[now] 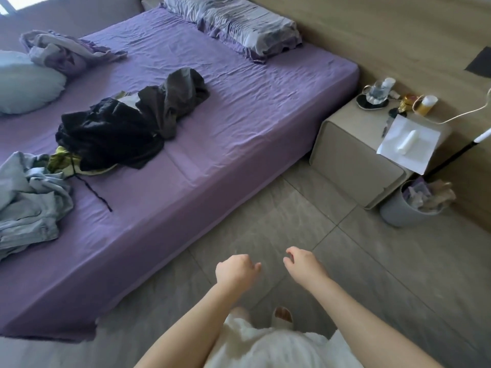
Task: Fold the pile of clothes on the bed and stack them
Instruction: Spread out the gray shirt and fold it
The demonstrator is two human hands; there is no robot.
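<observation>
A heap of unfolded clothes lies on the purple bed (239, 107): a dark grey garment (175, 99) draped over black clothes (111, 134), a yellow-green piece (62, 162) beneath them, and crumpled light blue denim (29, 197) at the left edge. A lilac and grey garment (61, 53) lies further back by the pillows. My left hand (235, 270) and my right hand (301, 264) hang over the floor tiles, well short of the bed, fingers loosely curled and holding nothing.
A beige nightstand (356, 160) stands right of the bed with a glass, bottles, paper and a cable on top. A grey waste bin (406, 208) sits beside it. A pale blue pillow (26, 83) and a patterned pillow (239, 25) lie on the bed.
</observation>
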